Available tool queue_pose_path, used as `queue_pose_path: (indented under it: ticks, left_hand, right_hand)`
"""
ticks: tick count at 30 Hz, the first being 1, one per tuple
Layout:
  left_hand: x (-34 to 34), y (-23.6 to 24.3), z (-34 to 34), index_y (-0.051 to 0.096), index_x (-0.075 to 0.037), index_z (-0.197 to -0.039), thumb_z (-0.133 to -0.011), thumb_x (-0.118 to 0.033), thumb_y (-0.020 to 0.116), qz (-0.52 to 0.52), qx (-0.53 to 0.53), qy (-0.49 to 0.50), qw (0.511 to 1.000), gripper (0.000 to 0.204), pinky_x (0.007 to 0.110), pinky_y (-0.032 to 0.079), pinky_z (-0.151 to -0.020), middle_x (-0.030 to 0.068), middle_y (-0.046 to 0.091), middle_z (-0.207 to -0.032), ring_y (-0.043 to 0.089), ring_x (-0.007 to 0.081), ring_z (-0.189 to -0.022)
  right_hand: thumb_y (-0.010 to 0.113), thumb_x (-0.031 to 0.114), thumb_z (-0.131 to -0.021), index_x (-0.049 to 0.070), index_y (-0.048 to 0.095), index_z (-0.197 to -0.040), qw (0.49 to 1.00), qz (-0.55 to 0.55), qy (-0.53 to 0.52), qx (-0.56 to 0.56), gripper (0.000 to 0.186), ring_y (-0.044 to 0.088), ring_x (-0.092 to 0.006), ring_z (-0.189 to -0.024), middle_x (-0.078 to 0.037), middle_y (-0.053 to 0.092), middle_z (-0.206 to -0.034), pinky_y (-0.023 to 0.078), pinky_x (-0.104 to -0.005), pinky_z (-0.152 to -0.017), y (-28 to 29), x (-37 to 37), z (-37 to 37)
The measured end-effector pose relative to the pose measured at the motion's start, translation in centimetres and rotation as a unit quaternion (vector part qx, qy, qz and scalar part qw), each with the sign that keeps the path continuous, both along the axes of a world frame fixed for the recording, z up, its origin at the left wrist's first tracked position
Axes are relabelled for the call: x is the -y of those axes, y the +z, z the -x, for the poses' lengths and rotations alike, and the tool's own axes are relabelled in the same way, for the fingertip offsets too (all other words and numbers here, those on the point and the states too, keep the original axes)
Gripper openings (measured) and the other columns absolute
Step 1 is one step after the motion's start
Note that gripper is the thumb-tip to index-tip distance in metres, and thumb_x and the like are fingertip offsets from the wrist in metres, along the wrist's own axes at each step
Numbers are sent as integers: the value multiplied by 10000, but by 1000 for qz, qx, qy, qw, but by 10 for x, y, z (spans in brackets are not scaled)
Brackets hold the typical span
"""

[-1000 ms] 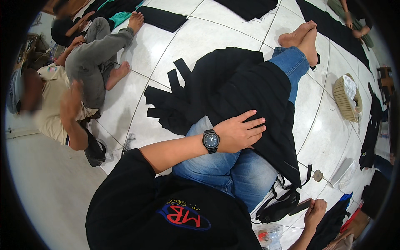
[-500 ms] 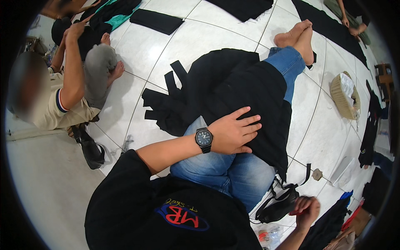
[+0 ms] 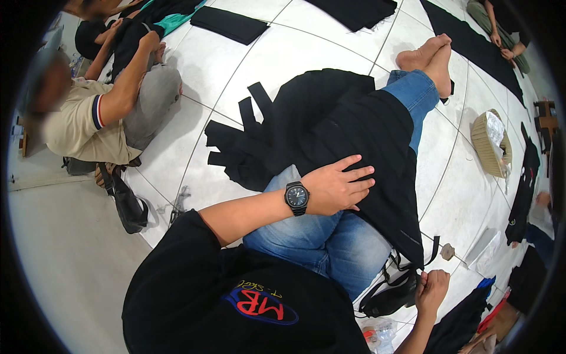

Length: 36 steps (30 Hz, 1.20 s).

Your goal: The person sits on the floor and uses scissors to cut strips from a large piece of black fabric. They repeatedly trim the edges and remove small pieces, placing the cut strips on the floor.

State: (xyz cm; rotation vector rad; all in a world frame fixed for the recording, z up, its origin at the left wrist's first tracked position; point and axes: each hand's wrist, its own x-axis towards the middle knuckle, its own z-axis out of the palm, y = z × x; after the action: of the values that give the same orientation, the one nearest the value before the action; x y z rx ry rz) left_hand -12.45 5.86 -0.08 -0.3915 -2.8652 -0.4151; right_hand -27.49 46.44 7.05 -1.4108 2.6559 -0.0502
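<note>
A large black cloth (image 3: 312,106) with loose strips at its left side lies over my outstretched jeans-clad legs (image 3: 359,253). My left hand (image 3: 336,186), watch at its wrist, rests flat on the cloth with fingers spread. Low at the right, my right hand (image 3: 430,289) is closed just below the cloth's pointed lower corner; what its fingertips hold is too small to make out. A black strapped bag (image 3: 386,295) lies on the floor beside that hand and my leg.
A wicker basket (image 3: 483,141) stands at right, near a white flat item (image 3: 483,248). A seated person (image 3: 88,130) is close at left, with others behind and at top right (image 3: 492,29). Black fabric pieces (image 3: 227,26) lie around the tiled floor (image 3: 194,71).
My right hand has shifted slightly left and up; the dark flat thing it held earlier no longer shows in it. The person at left has moved their arms up toward dark cloth.
</note>
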Motion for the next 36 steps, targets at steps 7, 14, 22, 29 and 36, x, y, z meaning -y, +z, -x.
queue_pose_path:
  ticks: [7,14,22,29,36]
  left_hand:
    - [1,-2,-1,677,-69,-1250,-928,-387,668,7,-6,-7,1000,453,527,295,-1210,52,621,-1397,456,240,-1427]
    - [-2,-1,0,676,-71,-1259,-920,-377,679,4,-5,-2,1000,456,526,298,-1208,58,618,-1403,459,237,-1425]
    - [-2,0,-1,682,-73,-1251,-901,-369,700,3,-4,-4,1000,459,523,309,-1202,63,618,-1403,462,234,-1422]
    - [-1,1,-3,697,-78,-1225,-883,-369,718,7,-5,-5,1000,449,531,305,-1202,69,623,-1396,470,238,-1416]
    - [0,4,-3,708,-84,-1210,-893,-385,712,19,-3,-3,1000,437,532,296,-1204,70,620,-1400,468,241,-1417]
  right_hand:
    - [583,177,-954,19,468,-764,999,-12,-38,-18,273,457,-377,-747,-174,462,-740,360,-481,-693,2,-36,3]
    - [563,189,-980,11,461,-778,997,-32,-55,-31,288,452,-391,-756,-187,456,-755,362,-489,-703,12,-64,11]
    - [571,96,-966,-12,402,-778,996,-25,-62,-56,275,424,-390,-751,-194,418,-757,349,-474,-682,13,-89,8]
    - [561,88,-982,-11,409,-779,987,-43,-116,-106,272,426,-385,-745,-193,424,-754,346,-475,-681,10,-141,12]
    - [443,325,-1085,-13,583,-861,880,-178,-417,-144,429,609,-448,-751,-240,640,-828,439,-543,-654,9,-283,43]
